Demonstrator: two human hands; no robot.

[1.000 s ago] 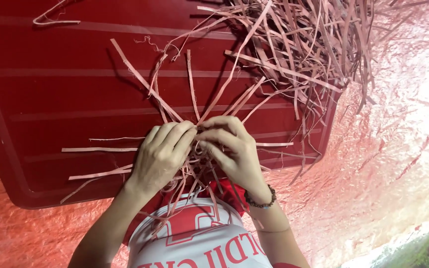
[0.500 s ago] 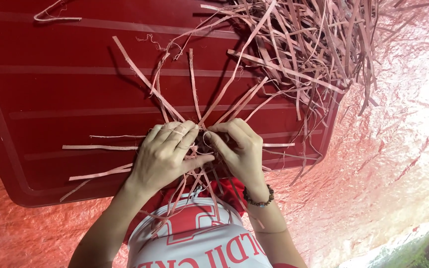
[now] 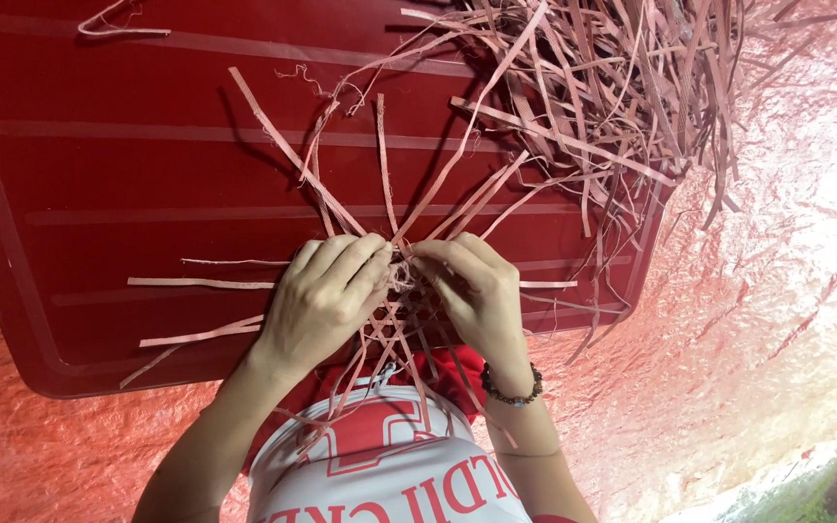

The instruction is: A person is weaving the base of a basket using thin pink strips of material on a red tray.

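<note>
Pinkish strips (image 3: 573, 107), dark red tray (image 3: 128, 174)

Dark red plastic tray (image 3: 147, 174) on crinkled red plastic sheet (image 3: 777, 320); loose heap of thin pale strips (image 3: 622, 87) at tray's upper right corner; woven strip piece (image 3: 401, 291) between left hand (image 3: 326, 295) and right hand (image 3: 477, 291).

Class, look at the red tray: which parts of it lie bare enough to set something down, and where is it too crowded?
Bare: the red tray left of the hands, between its left rim and the fanned strips. Crowded: the loose strip pile over the tray's upper right corner, and the middle, where left hand and right hand pinch the woven strips.
</note>
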